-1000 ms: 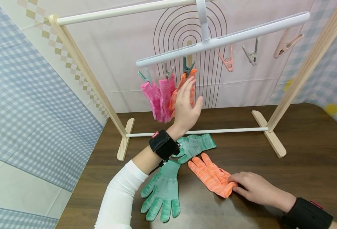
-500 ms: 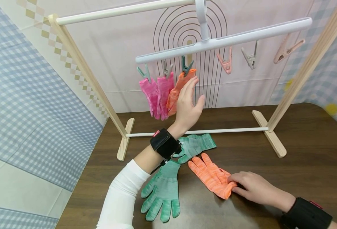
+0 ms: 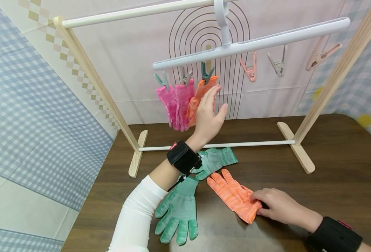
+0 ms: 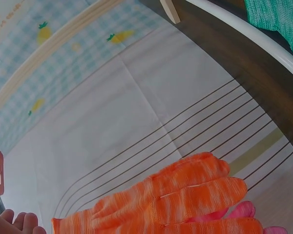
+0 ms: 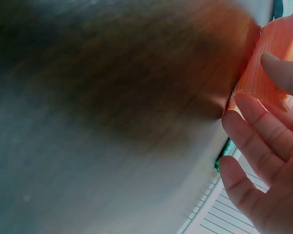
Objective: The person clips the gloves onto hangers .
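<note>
My left hand (image 3: 208, 117) is raised beside the orange glove (image 3: 200, 99) hanging from a dark green clothespin (image 3: 206, 74); its fingers are extended and overlap the glove's edge. Two pink gloves (image 3: 183, 105) hang to the left of it, each on its own clothespin. In the left wrist view the hanging orange glove (image 4: 161, 200) fills the bottom, with fingertips at the lower left corner. On the table, my right hand (image 3: 281, 206) pinches the cuff of a second orange glove (image 3: 235, 197). The right wrist view shows the thumb on that orange cuff (image 5: 278, 53).
A white hanger (image 3: 251, 47) hangs tilted from a wooden rack (image 3: 90, 73). Three clothespins, including a pink one (image 3: 251, 70), hold nothing on its right half. Two green gloves (image 3: 182, 210) lie on the brown table (image 3: 346, 196), one near the rack's lower bar (image 3: 251, 144).
The hanger has swung a little, its right end ending further right. My left hand has shifted slightly right and the orange cuff in my right hand has turned slightly.
</note>
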Demonstrator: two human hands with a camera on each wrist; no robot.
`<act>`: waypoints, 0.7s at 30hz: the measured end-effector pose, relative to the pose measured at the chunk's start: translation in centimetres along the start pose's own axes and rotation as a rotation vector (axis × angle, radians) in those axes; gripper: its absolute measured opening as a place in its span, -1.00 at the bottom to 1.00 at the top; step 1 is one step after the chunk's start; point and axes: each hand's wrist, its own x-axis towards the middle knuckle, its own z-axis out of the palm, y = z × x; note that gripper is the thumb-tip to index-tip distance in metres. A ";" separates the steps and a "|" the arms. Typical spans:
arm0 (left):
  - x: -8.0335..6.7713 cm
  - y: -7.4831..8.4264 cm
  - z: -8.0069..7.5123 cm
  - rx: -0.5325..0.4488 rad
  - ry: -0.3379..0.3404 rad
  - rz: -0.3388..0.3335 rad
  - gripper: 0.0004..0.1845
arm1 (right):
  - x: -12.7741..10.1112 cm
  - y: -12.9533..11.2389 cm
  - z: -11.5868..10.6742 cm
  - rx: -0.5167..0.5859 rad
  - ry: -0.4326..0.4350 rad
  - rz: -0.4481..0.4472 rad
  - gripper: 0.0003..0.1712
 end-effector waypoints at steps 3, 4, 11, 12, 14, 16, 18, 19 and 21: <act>0.1 0.0 0.0 0.002 -0.005 -0.011 -0.51 | 0.1 0.0 0.1 -0.012 0.002 0.010 -0.77; 0.2 0.0 0.0 -0.001 -0.005 -0.013 -0.51 | 0.2 0.0 0.1 -0.012 0.001 0.015 -0.76; 0.6 0.1 0.2 -0.025 -0.014 -0.041 -0.51 | 0.4 0.0 0.0 0.014 -0.015 0.046 -0.73; 0.7 0.1 0.2 -0.023 -0.016 -0.047 -0.51 | 0.4 0.0 0.0 0.018 -0.014 0.047 -0.73; 0.8 0.2 0.3 -0.021 -0.019 -0.058 -0.52 | 0.4 0.0 0.0 0.024 -0.009 0.050 -0.74; 0.9 0.2 0.4 -0.032 -0.025 -0.073 -0.52 | 0.5 0.0 0.0 0.036 -0.013 0.056 -0.76; 1.0 0.3 0.4 -0.050 -0.038 -0.091 -0.52 | 0.5 -0.1 -0.1 0.047 -0.021 0.063 -0.76; 1.0 0.3 0.4 -0.060 -0.040 -0.096 -0.52 | 0.6 -0.1 -0.1 0.052 -0.025 0.067 -0.77; 1.1 0.3 0.5 -0.075 -0.045 -0.100 -0.52 | 0.6 -0.1 -0.2 0.066 -0.041 0.075 -0.77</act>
